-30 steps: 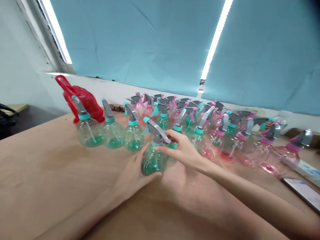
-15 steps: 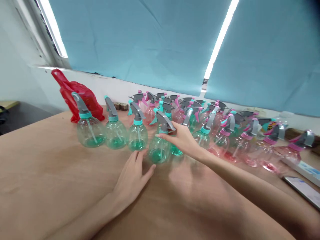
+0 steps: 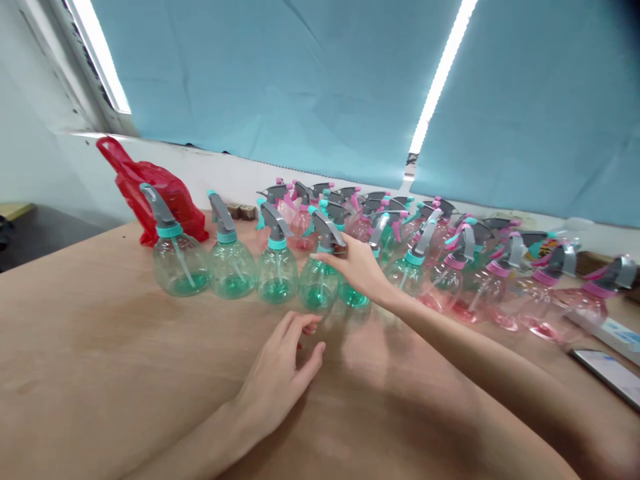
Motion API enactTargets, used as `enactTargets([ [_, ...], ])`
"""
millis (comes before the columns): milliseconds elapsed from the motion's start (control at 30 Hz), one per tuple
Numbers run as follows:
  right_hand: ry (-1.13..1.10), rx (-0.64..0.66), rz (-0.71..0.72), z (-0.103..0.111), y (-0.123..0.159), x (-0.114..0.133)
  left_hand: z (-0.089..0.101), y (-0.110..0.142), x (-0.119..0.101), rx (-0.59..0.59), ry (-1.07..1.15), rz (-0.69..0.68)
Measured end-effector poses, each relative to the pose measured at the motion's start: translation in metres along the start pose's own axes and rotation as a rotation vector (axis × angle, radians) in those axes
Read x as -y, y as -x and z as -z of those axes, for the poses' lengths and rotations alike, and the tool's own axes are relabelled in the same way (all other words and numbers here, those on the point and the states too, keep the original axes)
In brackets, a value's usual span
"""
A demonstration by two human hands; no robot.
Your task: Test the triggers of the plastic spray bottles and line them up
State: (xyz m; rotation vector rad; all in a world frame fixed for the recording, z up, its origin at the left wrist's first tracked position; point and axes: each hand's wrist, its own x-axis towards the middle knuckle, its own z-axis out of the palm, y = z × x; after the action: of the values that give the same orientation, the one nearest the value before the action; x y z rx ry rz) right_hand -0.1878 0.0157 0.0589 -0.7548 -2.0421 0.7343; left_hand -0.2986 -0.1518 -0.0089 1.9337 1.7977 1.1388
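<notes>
My right hand (image 3: 361, 267) grips a green spray bottle (image 3: 319, 283) round its neck, just under the grey spray head. The bottle stands upright on the wooden table (image 3: 125, 360). In front of it my left hand (image 3: 283, 367) hovers low over the table, its fingers loosely curved, thumb apart, holding nothing. To the left three more green spray bottles stand in a row: a near one (image 3: 277, 277), a middle one (image 3: 233, 270) and an end one (image 3: 181, 263). Partly behind my right hand is another green spray bottle (image 3: 355, 297).
Several pink spray bottles (image 3: 443, 280) and green ones crowd the table's right side and back. A red plastic bag (image 3: 163, 193) sits at the back left. A phone (image 3: 613, 373) and a white box (image 3: 615, 333) lie at the right edge. Blue sheeting (image 3: 300, 87) covers the wall behind.
My right hand has pushed the green spray bottle slightly back, into line with the row. My left hand has drawn away from the bottles, toward me and a little to the right.
</notes>
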Motion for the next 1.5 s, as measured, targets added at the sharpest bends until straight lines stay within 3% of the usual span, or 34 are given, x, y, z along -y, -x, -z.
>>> enactTargets([
  [233,0.026,-0.044,0.007,-0.010,-0.001,-0.007,0.000,-0.001,0.000,0.026,-0.002,0.012],
  [433,0.015,-0.027,0.041,-0.011,0.021,-0.008,0.000,-0.003,0.001,0.014,-0.016,0.019],
  [633,0.003,0.039,-0.022,0.024,0.058,-0.001,0.001,-0.004,0.001,0.034,-0.030,0.033],
  [833,0.257,-0.144,-0.037,0.068,0.074,-0.003,0.000,-0.005,0.003,0.006,-0.043,0.048],
  [933,0.375,-0.187,-0.028,0.070,0.075,-0.009,-0.001,-0.006,0.003,-0.002,-0.042,0.063],
  [1067,0.439,-0.141,-0.097,0.056,0.066,-0.016,0.000,-0.007,0.000,-0.002,-0.046,0.078],
  [1267,0.355,-0.098,-0.202,0.043,0.041,-0.029,0.000,-0.007,0.000,-0.007,-0.020,0.110],
  [1500,0.288,-0.030,-0.285,0.048,0.030,-0.030,-0.002,-0.006,0.002,0.015,-0.036,0.100],
])
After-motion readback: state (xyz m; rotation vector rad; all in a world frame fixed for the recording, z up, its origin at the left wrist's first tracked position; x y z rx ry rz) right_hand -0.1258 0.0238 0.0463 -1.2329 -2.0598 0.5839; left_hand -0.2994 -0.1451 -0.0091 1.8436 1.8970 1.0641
